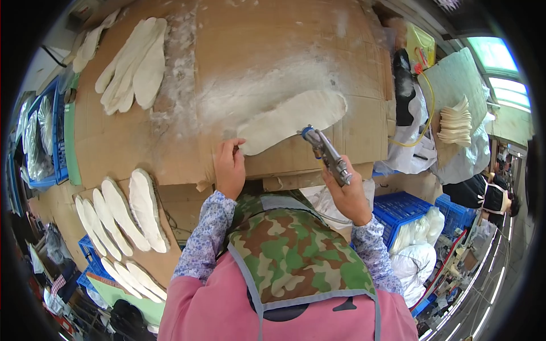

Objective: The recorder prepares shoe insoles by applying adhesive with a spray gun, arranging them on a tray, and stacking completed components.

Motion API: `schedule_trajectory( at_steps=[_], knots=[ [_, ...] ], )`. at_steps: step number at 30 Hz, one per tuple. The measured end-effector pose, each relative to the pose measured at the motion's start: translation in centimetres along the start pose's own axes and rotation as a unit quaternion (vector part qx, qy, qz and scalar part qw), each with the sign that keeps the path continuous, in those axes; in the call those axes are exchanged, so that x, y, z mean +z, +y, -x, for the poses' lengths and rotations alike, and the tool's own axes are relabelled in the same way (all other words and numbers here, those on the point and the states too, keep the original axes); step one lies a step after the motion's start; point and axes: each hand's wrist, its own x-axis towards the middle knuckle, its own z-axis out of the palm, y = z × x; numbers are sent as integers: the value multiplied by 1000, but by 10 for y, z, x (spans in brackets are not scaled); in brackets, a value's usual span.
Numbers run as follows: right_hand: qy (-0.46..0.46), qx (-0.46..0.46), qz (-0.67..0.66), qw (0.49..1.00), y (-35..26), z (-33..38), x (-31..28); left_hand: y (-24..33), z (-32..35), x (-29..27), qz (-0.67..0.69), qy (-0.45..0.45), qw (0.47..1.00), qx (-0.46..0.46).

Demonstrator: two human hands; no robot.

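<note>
Watching remotely, I see the left hand (230, 167) reaching forward, fingers bent at one white insole's (298, 118) left end — pinching or resting, I can't tell — and the right hand (348, 190) wrapped around one spray gun (328, 153). The insole lies on cardboard (273, 40), the nozzle near its closer edge; more insoles (149, 210) lie leftward, a blue crate (400, 203) right.
</note>
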Motion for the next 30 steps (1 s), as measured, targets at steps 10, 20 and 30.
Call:
schedule_trajectory(
  at_steps=[10, 20, 30],
  knots=[
    [-117, 23, 21, 993, -36, 3, 34, -10, -13, 9, 39, 42, 996, -65],
    [-128, -4, 36, 991, -35, 7, 46, -40, -13, 12, 70, 28, 996, -57],
    [-77, 29, 32, 996, -29, 5, 35, -23, -14, 6, 74, 36, 993, -81]
  ],
)
